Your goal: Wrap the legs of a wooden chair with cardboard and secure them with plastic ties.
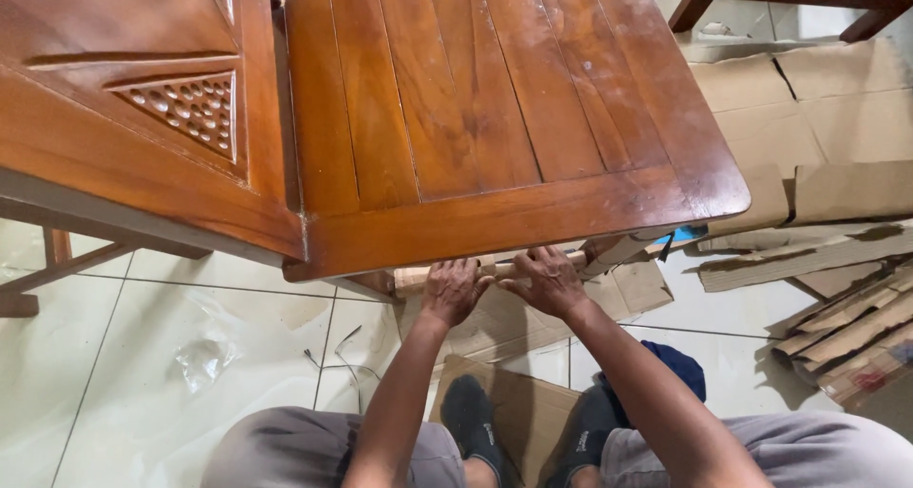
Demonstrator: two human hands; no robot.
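Hands meet just under the front edge of a wooden seat (475, 117), side by side and nearly touching. The left hand (452, 291) is curled, its fingers wrapped over a pale wooden rail (411, 279) that runs crosswise below the seat edge; the bare end of that rail sticks out just past the hand's outer side. The right hand (547, 281) lies flat-knuckled on the same rail, its fingers bent over the top and its thumb pointing toward the left hand. Whether the right hand clamps the rail or only presses on it cannot be told, since the fingertips are hidden behind the seat edge. Beyond the right hand the rail continues toward a chair leg (618, 252) wrapped in pale paper.

Above and beyond both hands spreads the glossy brown seat; further off to the left hand's side stands a carved backrest (143, 98) with a dotted triangle panel. Below the hands, toward the person, flattened cardboard (518, 407) lies on the white tiled floor (114, 355), with two feet in black socks (475, 417) resting on it. More cardboard pieces (837, 165) are heaped well off to the right hand's side, and a crumpled bit of clear plastic (204, 360) sits on the tiles off to the left.
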